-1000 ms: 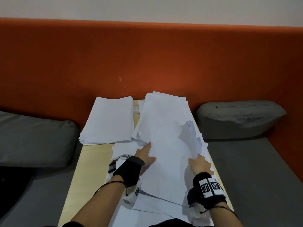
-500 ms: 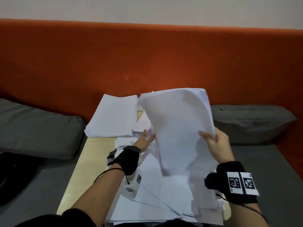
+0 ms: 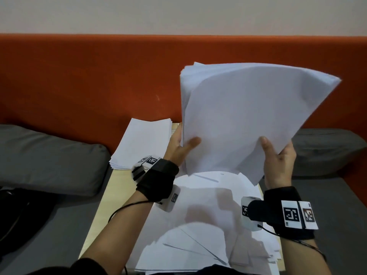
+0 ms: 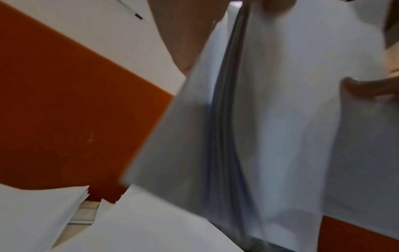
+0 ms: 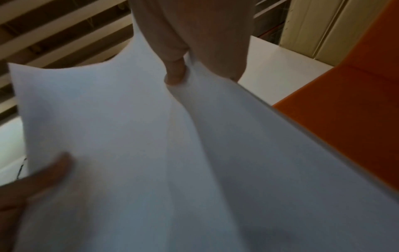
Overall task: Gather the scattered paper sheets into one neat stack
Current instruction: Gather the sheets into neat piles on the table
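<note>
A long orange backrest (image 3: 89, 76) runs under a pale wall (image 3: 178, 14). Grey cushions (image 3: 49, 159) lie either side of the light wooden worktop (image 3: 111, 197).

Narrow light wooden table (image 3: 119, 187): neat stack of white paper sheets (image 3: 143, 143) at far left; loose overlapping white sheets (image 3: 202, 225) across right and near parts

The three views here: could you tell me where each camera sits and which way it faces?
Head: on the head, looking forward and down at the table; both forearms, left hand, right hand show.
Left wrist: looks along the hand up at the bundle of sheets; a finger shows.
Right wrist: looks up the bundle toward the ceiling; thumb shows.
All share the bundle.
</note>
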Available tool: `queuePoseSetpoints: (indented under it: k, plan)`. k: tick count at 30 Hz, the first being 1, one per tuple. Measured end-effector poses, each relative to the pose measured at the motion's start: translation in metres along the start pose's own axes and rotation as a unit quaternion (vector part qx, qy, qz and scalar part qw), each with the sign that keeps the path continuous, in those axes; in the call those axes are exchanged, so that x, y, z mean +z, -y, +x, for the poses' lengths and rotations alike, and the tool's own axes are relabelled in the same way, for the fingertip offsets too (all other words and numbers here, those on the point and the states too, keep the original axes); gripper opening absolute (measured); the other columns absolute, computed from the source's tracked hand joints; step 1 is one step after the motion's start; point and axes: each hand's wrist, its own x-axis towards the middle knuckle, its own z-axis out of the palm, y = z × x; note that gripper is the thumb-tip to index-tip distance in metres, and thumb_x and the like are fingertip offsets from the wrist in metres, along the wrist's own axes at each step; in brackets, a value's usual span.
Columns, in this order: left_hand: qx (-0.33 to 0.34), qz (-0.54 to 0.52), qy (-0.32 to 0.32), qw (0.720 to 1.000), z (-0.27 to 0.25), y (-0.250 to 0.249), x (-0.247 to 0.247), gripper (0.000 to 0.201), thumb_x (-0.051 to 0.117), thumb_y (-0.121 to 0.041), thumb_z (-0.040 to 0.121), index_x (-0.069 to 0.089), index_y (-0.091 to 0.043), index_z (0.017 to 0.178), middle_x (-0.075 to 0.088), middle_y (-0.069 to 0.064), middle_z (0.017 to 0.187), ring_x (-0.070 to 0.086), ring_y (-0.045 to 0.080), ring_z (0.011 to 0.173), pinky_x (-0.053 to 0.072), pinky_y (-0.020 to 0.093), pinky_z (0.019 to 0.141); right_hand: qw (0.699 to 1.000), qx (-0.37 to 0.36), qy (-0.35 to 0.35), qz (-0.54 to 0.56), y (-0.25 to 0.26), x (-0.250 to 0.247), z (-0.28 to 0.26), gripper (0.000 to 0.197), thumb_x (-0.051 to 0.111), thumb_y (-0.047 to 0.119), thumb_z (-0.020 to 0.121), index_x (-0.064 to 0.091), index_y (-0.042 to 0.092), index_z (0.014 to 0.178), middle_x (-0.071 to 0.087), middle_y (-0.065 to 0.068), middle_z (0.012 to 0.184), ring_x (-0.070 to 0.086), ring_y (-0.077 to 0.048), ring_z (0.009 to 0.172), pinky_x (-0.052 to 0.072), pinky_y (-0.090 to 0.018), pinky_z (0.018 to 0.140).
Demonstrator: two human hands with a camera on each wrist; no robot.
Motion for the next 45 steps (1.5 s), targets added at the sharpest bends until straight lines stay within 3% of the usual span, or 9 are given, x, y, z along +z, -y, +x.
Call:
queuePoseSetpoints:
  k: [4,14,22,26,31,35,38,42,45]
  plan:
    - [0.023,0.036,-0.095,0.995,-0.005,0.013,0.000,0.041,0.060,-0.023,0.076,0.050,-0.014,0.115,0.062,-0.008,0.101,0.060,-0.016,0.084,0.049,0.010,0.079,0.999,-0.014,0.039,0.014,-0.010,0.006,-0.004,0.062,0.051,-0.001,0.092,0.026,0.024,0.143,0.069,0.019,0.103,0.063,0.004,0.099,0.049,-0.011,0.084]
    - [0.013,0.096,-0.137,0.986,-0.029,0.029,-0.017,0.031,0.069,-0.019,0.078,0.049,-0.030,0.098,0.061,-0.012,0.091,0.059,-0.015,0.076,0.053,0.015,0.074,0.985,0.117,0.125,-0.034,-0.051,0.010,-0.020,0.020,0.065,0.000,0.082,0.062,0.019,0.090,0.071,0.014,0.074,0.065,0.008,0.070,0.048,-0.021,0.071]
    - [0.145,0.039,-0.156,0.976,-0.026,-0.008,-0.018,0.056,0.063,-0.040,0.079,0.038,-0.011,0.120,0.059,-0.016,0.097,0.059,-0.011,0.083,0.048,0.008,0.074,0.994,-0.006,0.105,0.042,-0.020,0.016,0.000,0.082,0.073,0.010,0.076,0.024,0.013,0.141,0.056,0.009,0.120,0.061,0.000,0.104,0.052,-0.021,0.088]
    - [0.066,0.010,-0.160,0.985,-0.033,0.004,-0.027,0.072,0.066,-0.071,0.060,0.052,-0.017,0.106,0.062,-0.005,0.093,0.063,-0.005,0.079,0.051,0.017,0.071,0.984,0.093,0.150,0.022,-0.035,0.015,-0.003,0.071,0.080,0.029,0.061,0.051,0.008,0.123,0.061,-0.013,0.120,0.060,-0.027,0.111,0.050,-0.037,0.093]
    - [-0.097,0.052,-0.140,0.984,-0.050,0.031,-0.019,0.022,0.069,-0.019,0.079,0.062,-0.012,0.098,0.067,0.001,0.089,0.064,-0.009,0.070,0.046,0.029,0.077,0.971,0.156,0.171,-0.061,-0.064,0.017,-0.016,0.021,0.069,0.005,0.080,0.060,0.023,0.084,0.064,0.005,0.085,0.061,-0.025,0.090,0.052,-0.024,0.071]
    - [-0.093,0.076,-0.175,0.977,-0.050,0.021,-0.008,0.015,0.058,-0.007,0.090,0.062,-0.006,0.104,0.063,0.004,0.099,0.061,0.014,0.087,0.045,0.028,0.081,0.980,0.138,0.134,-0.056,-0.056,0.020,-0.019,0.008,0.066,0.009,0.084,0.063,0.016,0.085,0.065,0.002,0.080,0.064,-0.008,0.070,0.051,-0.036,0.076]
    - [-0.040,0.042,-0.182,0.982,-0.040,-0.002,-0.007,0.015,0.058,-0.005,0.088,0.059,-0.012,0.101,0.065,0.000,0.092,0.064,0.001,0.076,0.051,0.019,0.071,0.986,0.095,0.134,-0.011,-0.040,0.020,-0.015,0.022,0.074,0.022,0.077,0.062,0.016,0.095,0.067,0.006,0.087,0.065,0.004,0.072,0.052,-0.028,0.073]
    - [-0.059,0.040,-0.164,0.984,-0.041,0.007,-0.012,0.023,0.061,-0.002,0.086,0.056,-0.010,0.106,0.064,0.000,0.095,0.064,-0.008,0.073,0.050,0.007,0.066,0.979,0.124,0.164,-0.013,-0.042,0.014,-0.012,0.051,0.077,0.018,0.072,0.055,0.007,0.117,0.066,0.000,0.104,0.065,-0.013,0.095,0.053,-0.026,0.081]
    - [-0.154,0.134,-0.075,0.976,-0.054,0.040,-0.018,0.035,0.063,-0.013,0.087,0.054,-0.006,0.120,0.062,0.007,0.112,0.062,0.019,0.105,0.048,0.015,0.079,0.970,0.183,0.140,-0.083,-0.059,0.009,-0.015,0.031,0.064,0.008,0.085,0.058,0.001,0.114,0.061,-0.008,0.102,0.058,-0.024,0.098,0.042,-0.031,0.083]
